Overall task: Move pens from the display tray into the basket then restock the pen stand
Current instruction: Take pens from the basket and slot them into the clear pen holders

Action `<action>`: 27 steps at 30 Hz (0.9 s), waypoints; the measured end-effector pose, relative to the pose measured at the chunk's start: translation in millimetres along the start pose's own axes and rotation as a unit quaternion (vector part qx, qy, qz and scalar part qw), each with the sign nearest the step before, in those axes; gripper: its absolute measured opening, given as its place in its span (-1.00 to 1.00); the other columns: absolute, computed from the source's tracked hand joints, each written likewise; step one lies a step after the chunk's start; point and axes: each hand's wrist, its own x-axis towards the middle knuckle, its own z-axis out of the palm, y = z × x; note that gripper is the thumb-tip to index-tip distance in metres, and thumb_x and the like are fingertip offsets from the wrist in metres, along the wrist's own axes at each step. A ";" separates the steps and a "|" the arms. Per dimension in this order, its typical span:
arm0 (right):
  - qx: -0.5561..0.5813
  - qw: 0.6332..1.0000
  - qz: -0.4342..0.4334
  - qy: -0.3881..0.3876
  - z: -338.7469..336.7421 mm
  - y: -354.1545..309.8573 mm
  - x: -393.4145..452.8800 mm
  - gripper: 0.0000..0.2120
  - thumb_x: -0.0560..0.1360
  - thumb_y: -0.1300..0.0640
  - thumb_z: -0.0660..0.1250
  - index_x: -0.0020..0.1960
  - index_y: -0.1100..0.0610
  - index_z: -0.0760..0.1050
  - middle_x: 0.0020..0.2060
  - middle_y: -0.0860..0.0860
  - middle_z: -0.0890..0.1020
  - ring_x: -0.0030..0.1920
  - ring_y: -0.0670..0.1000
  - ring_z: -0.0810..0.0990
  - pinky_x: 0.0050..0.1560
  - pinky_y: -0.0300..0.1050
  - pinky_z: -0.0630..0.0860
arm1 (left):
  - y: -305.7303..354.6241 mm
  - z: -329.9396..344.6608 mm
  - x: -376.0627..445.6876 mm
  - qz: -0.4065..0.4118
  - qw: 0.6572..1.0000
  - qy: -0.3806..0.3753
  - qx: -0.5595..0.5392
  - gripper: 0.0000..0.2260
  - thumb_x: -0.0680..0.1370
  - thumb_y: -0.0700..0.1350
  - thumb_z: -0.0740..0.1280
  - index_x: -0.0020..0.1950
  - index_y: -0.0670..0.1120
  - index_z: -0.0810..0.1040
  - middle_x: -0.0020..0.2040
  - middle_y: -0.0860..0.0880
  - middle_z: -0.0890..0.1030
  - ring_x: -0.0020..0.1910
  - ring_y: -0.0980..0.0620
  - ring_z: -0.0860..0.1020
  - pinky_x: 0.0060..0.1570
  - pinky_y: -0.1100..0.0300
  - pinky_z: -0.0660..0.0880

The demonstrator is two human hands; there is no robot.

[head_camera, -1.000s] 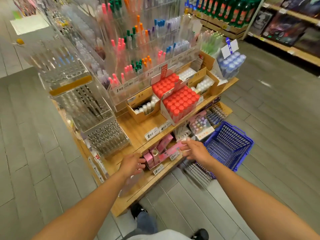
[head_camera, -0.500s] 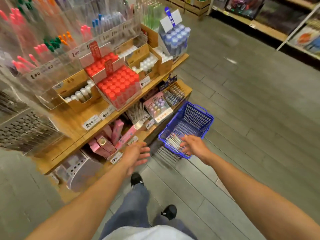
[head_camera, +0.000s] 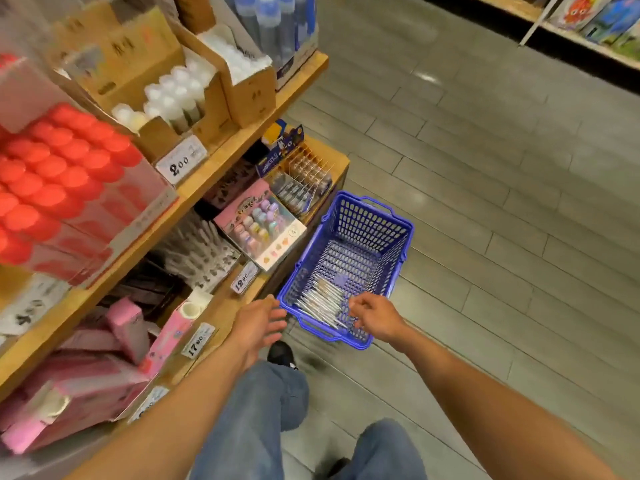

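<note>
— Blue plastic basket (head_camera: pixel 349 268) sits on the floor at lower centre, a bundle of pens (head_camera: pixel 322 303) lying in its near end.

— And the hands?

— Left hand (head_camera: pixel 258 323) and right hand (head_camera: pixel 375 315) hover at its near rim, fingers loose, holding nothing. Restocking looks still undone.

The basket (head_camera: pixel 349 263) is blue plastic with latticed walls and sits upright on the floor just beside the lower shelf's end. A bundle of slim, pale pens (head_camera: pixel 320 303) lies flat on its bottom, gathered toward the near left corner.
</note>
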 end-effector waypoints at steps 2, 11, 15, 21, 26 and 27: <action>-0.008 1.000 0.004 0.008 11.8 27.1 46.2 -0.93 0.58 0.24 0.29 -0.06 0.15 0.53 -0.24 0.06 0.57 -0.35 -0.08 0.52 -0.40 -0.36 0.48 | -7.7 11.2 44.4 0.004 1.000 -0.002 -0.001 -0.79 0.67 0.02 0.21 0.08 -0.08 0.56 -0.02 -0.07 0.67 -0.15 0.00 0.61 -0.21 0.13 0.58; -0.209 0.975 -0.015 -0.080 58.9 146.8 226.2 -0.96 0.54 0.19 0.37 -0.05 0.16 0.56 -0.30 0.07 0.60 -0.39 -0.09 0.50 -0.23 -0.22 0.47 | -56.3 52.5 203.9 0.027 0.998 0.003 0.060 -0.86 0.66 -0.15 0.19 -0.08 -0.06 0.47 -0.19 -0.04 0.53 -0.33 0.06 0.47 -0.40 0.27 0.40; -0.332 0.939 -0.039 -0.085 73.0 174.4 287.0 -0.80 0.54 0.14 0.35 0.03 0.26 0.64 -0.01 0.19 0.69 -0.11 0.04 0.59 -0.10 -0.14 0.46 | -58.1 70.0 243.9 0.060 0.996 -0.013 0.057 -0.81 0.64 -0.18 0.18 -0.17 -0.06 0.42 -0.26 -0.03 0.48 -0.37 0.07 0.39 -0.56 0.36 0.32; -0.399 0.912 -0.039 -0.090 106.0 208.6 345.7 -0.73 0.56 0.13 0.27 0.17 0.23 0.59 0.15 0.19 0.61 0.18 0.14 0.57 0.03 -0.18 0.44 | -57.4 88.6 281.2 0.101 0.994 -0.008 0.037 -0.87 0.64 -0.11 0.22 -0.08 -0.08 0.49 -0.19 -0.02 0.56 -0.30 0.05 0.50 -0.32 0.24 0.43; -0.507 0.855 -0.066 -0.090 122.9 232.2 380.8 -0.68 0.52 0.21 0.26 0.25 0.26 0.49 0.23 0.22 0.56 0.24 0.20 0.53 0.16 -0.07 0.48 | -73.8 94.7 308.9 0.070 0.997 -0.006 0.013 -0.90 0.65 -0.11 0.23 0.01 -0.08 0.52 -0.10 -0.05 0.57 -0.25 0.04 0.53 -0.28 0.24 0.46; -0.519 0.847 -0.069 -0.091 125.7 235.8 388.5 -0.67 0.51 0.23 0.26 0.26 0.24 0.47 0.25 0.21 0.54 0.25 0.20 0.53 0.18 -0.05 0.48 | -75.9 94.6 314.5 0.068 0.998 -0.002 0.016 -0.88 0.65 -0.11 0.24 -0.05 -0.07 0.52 -0.08 -0.06 0.57 -0.22 0.03 0.53 -0.27 0.23 0.46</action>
